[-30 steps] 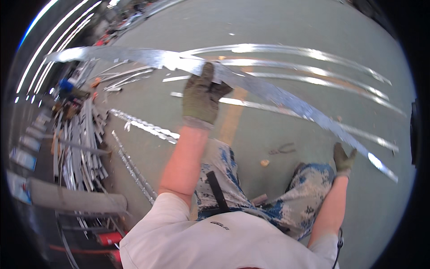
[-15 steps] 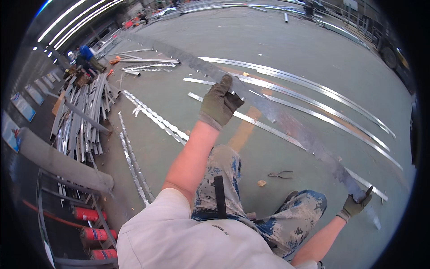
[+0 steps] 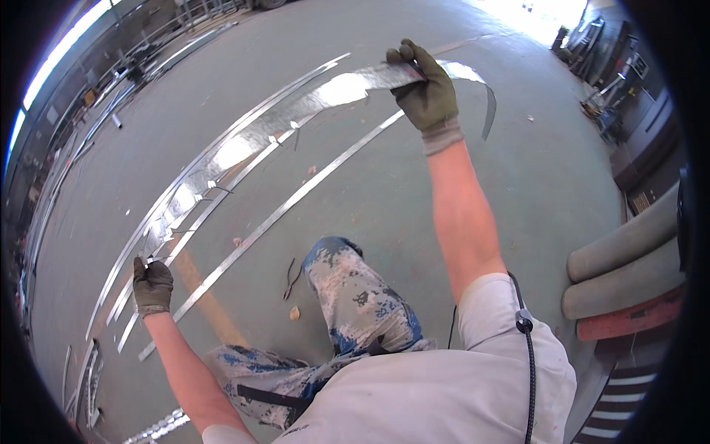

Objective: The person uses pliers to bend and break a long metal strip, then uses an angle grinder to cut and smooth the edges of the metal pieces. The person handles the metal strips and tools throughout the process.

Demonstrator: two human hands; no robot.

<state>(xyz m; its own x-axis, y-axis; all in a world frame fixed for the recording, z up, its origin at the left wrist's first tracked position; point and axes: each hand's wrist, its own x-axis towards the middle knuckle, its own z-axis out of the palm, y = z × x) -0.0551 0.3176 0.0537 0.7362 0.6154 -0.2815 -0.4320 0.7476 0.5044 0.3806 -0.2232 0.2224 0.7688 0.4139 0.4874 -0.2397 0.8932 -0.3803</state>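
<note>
A long, thin, shiny sheet-metal strip (image 3: 240, 148) is stretched between my two hands above the floor. Small tabs and thin prongs stick out along its lower edge. My left hand (image 3: 153, 287), in an olive work glove, is closed on the strip's near left end. My right hand (image 3: 430, 100), gloved too, grips it far over to the right, fingers wrapped over the edge. Beyond that hand the strip's free end curves and hangs down. Under it, several narrow metal strips (image 3: 296, 200) lie roughly side by side on the floor.
Pliers (image 3: 291, 280) lie on the floor by my knee, with a small brown scrap (image 3: 295, 313) beside them. Thick grey cylinders (image 3: 629, 251) and a red one (image 3: 629, 315) are at the right edge. Bright crinkled metal pieces (image 3: 159, 428) lie lower left.
My view and body have turned right. The strip, still in both hands, now slopes up to the right. My right hand has risen and reached outward; my left is now lower, at the near end.
</note>
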